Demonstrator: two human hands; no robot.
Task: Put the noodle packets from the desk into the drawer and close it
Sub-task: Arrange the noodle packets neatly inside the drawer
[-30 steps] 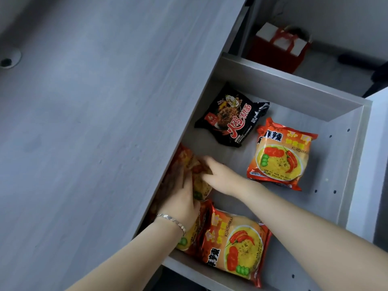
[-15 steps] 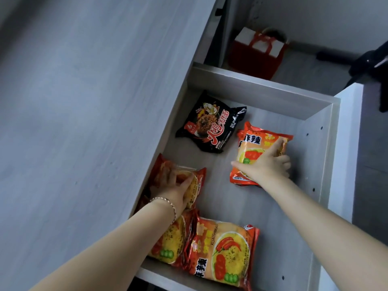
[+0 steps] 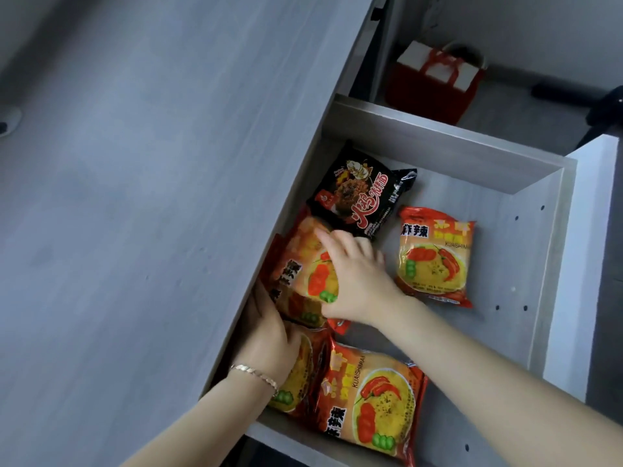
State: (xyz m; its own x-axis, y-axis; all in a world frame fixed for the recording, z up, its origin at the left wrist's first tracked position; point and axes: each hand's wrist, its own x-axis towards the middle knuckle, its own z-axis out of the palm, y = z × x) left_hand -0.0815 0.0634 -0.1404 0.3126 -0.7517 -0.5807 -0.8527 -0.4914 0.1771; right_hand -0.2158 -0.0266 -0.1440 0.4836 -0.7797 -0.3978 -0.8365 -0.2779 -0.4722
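Note:
The grey drawer (image 3: 438, 143) stands pulled open beside the desk top (image 3: 151, 197). Inside lie a black noodle packet (image 3: 360, 193) at the back, an orange packet (image 3: 435, 254) to the right, and another orange packet (image 3: 371, 399) at the front. A small stack of orange packets (image 3: 303, 267) sits under the desk edge. My right hand (image 3: 357, 281) presses flat on the stack's top packet, fingers spread. My left hand (image 3: 269, 328) cups the stack's left side, partly hidden under the desk edge. One more orange packet (image 3: 296, 375) lies beneath my left wrist.
A red gift bag (image 3: 435, 82) with a white top stands on the floor behind the drawer. A dark chair base (image 3: 600, 109) shows at the far right. A round cable hole (image 3: 6, 119) sits at the desk's left edge.
My right hand left the right orange packet and moved left onto the stack. My left hand slid to the stack's left side. The camera view shifted slightly.

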